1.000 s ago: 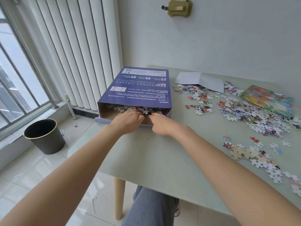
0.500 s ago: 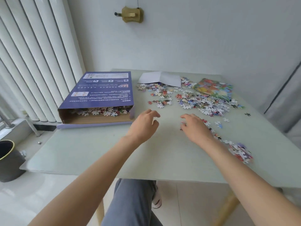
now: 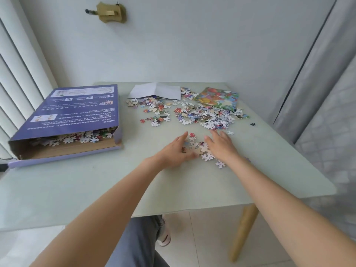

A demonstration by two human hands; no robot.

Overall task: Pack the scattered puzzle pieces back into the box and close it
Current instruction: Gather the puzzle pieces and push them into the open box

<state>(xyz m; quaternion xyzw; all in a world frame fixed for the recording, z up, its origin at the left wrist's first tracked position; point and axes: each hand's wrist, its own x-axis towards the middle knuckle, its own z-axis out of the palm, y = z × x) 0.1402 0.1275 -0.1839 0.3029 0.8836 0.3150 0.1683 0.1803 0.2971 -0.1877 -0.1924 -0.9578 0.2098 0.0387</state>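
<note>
The purple box (image 3: pixel 77 110) is laid flat at the table's (image 3: pixel 96 189) 9 o'clock side, its long axis running from 7 toward 1 o'clock, with the open mouth turned toward the near edge and the printed panel facing up. Loose pieces (image 3: pixel 77 136) are seen inside the mouth, on the brown inner floor. A small cluster of pieces (image 3: pixel 200 149) is found at table centre, flanked by both hands. The left hand (image 3: pixel 176 151) is laid flat at the cluster's 9 o'clock, fingers straight and close together, touching the pieces. The right hand (image 3: pixel 221 145) is laid at the cluster's 3 o'clock, fingers extended and slightly spread, resting on the pieces; nothing is pinched by either hand. The main scatter of pieces (image 3: pixel 202 114) is spread at 12 to 1 o'clock beyond the hands, too many to be counted. One dark single piece (image 3: pixel 253 124) is set apart at 2 o'clock. One folded white sheet (image 3: pixel 156 90) is lying at 12 o'clock, its near edge overlapping the scatter. One colourful picture sheet (image 3: pixel 217 98) is placed at 1 o'clock, pieces lapping over its near edge. Bare tabletop is left between box and cluster. One brass wall fitting (image 3: pixel 110 12) is mounted above. One wooden table leg (image 3: pixel 242 232) is visible at 5 o'clock.
</note>
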